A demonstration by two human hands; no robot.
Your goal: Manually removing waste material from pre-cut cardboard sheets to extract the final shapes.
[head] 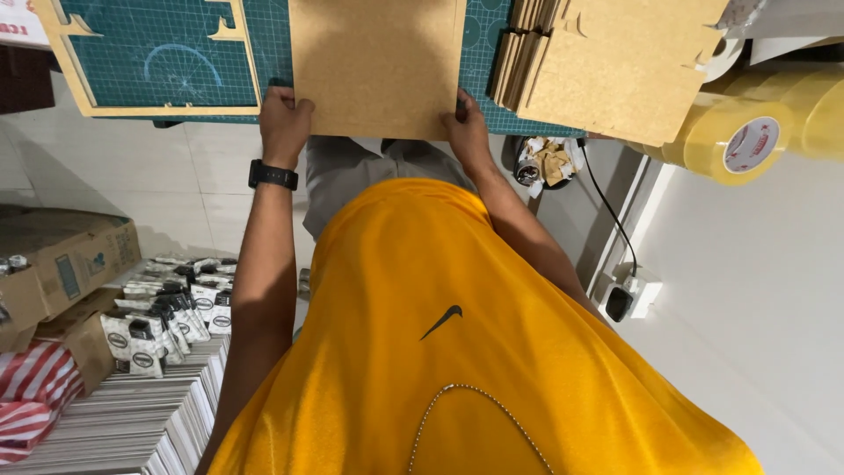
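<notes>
The fibreboard panel (378, 66) between the left hand (283, 123) and the right hand (468, 132) looks like matt brown pressed wood with a fine, slightly grainy face. The cutting mat (167, 53) under it is smooth green rubbery plastic. The stack of cut boards (607, 70) on the right has the same dull finish. The tape rolls (747, 141) are glossy, clear yellowish plastic. The wristwatch (272, 175) is matt black.
</notes>
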